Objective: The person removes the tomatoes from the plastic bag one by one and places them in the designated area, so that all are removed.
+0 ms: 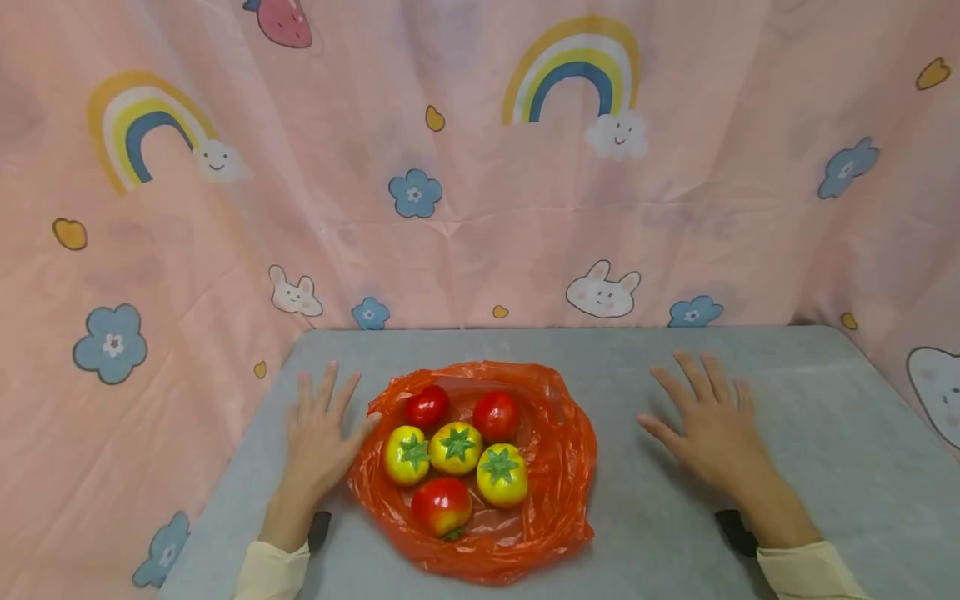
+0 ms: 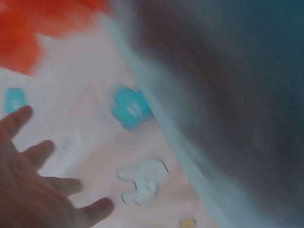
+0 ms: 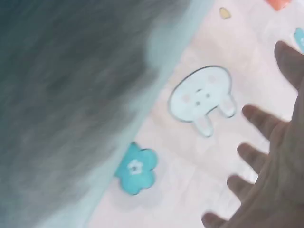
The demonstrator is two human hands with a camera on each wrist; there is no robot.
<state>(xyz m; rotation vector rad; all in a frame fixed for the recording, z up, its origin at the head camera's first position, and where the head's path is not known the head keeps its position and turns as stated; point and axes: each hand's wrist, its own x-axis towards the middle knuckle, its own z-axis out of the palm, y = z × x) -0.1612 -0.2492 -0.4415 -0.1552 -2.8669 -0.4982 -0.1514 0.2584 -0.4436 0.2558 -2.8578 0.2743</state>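
Note:
An orange plastic bag [image 1: 558,467] lies on the table with its mouth spread wide. Inside it sit several toy fruits: a red one [image 1: 496,416] and a smaller red one [image 1: 427,407] at the back, yellow ones with green star-shaped tops, such as this yellow fruit [image 1: 502,475], and a red-and-yellow fruit [image 1: 442,505] in front. My left hand [image 1: 321,442] is beside the bag's left edge, fingers spread, thumb right at the rim. Well to the right of the bag, my right hand [image 1: 712,437] has its fingers spread and holds nothing. Both wrist views show the fingers extended.
The grey table [image 1: 840,417] reaches back to a pink curtain [image 1: 480,208] printed with rainbows, flowers and rabbits. More of the curtain hangs along the left and right sides. A dark band [image 1: 737,533] is worn at the right wrist, below the hand.

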